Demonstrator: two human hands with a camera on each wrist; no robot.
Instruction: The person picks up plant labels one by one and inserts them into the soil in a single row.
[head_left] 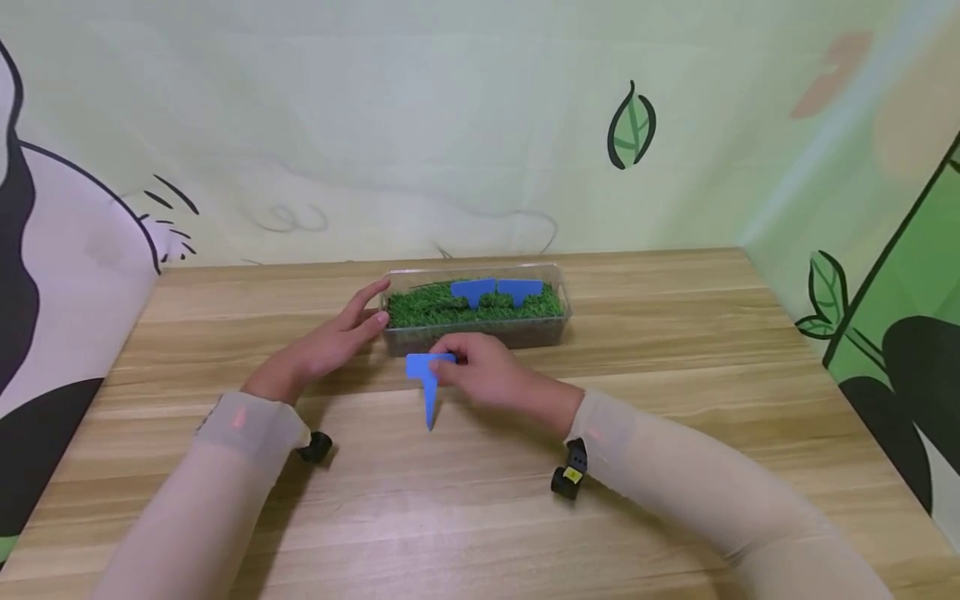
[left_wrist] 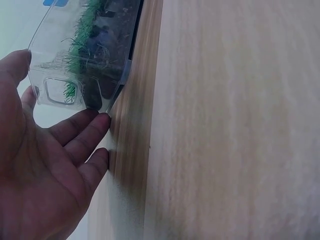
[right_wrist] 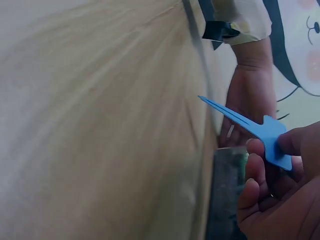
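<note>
My right hand (head_left: 487, 367) pinches a blue T-shaped plant label (head_left: 429, 385) by one end of its flat head, its pointed stem hanging down in front of the box. The right wrist view shows the same plant label (right_wrist: 272, 142) between thumb and fingers. A clear plastic box (head_left: 480, 340) holds green grass-like turf (head_left: 420, 308). Two more blue plant labels stand upright in it, one left (head_left: 474, 290) and one right (head_left: 520, 290). With fingers extended, my left hand (head_left: 330, 342) touches the box's left end; in the left wrist view its fingertips (left_wrist: 102, 120) meet the lower corner.
The wooden table (head_left: 420, 517) runs back to a wall covering (head_left: 420, 142) printed with cartoon leaves and black-and-white shapes. The box stands near the table's back edge. A small black camera sits on the left wrist (head_left: 317, 447) and another on the right (head_left: 567, 481).
</note>
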